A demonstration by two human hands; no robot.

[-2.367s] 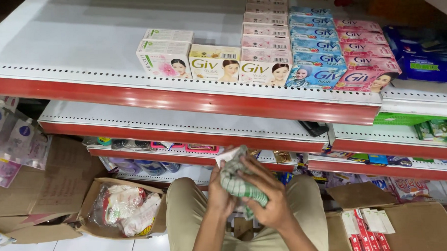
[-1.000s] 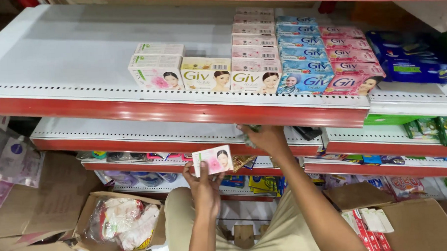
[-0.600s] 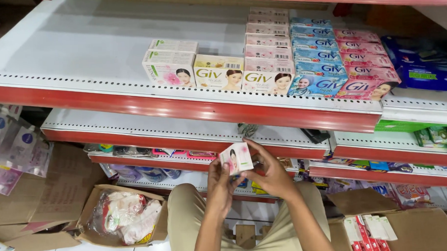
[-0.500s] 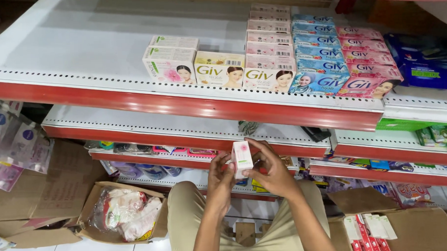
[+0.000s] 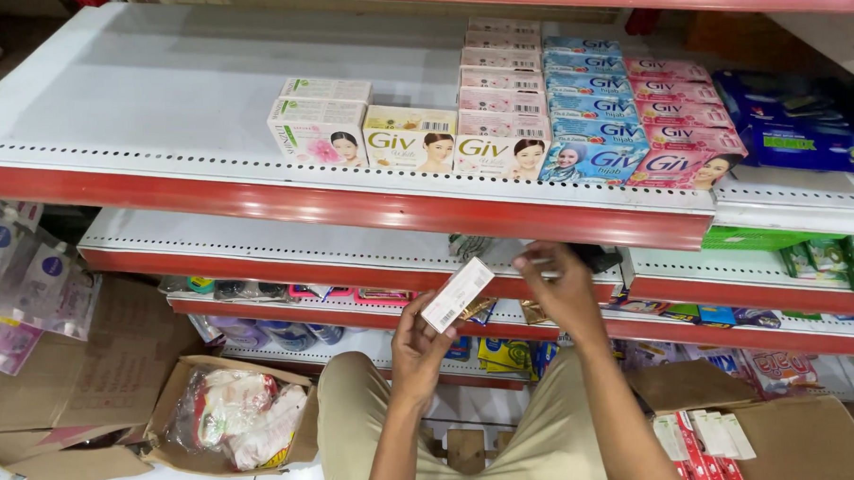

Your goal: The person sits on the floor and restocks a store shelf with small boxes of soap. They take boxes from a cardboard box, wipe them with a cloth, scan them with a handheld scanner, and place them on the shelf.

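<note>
- A small white soap box (image 5: 457,294) was tilted in the left hand (image 5: 419,349).
- Rows of pink, blue and cream soap boxes (image 5: 593,121) stood on the top shelf (image 5: 157,98).
- Red-and-white cartons (image 5: 704,443) lay lower right.

White shelf (image 5: 157,98) with soap boxes (image 5: 499,124)
</note>
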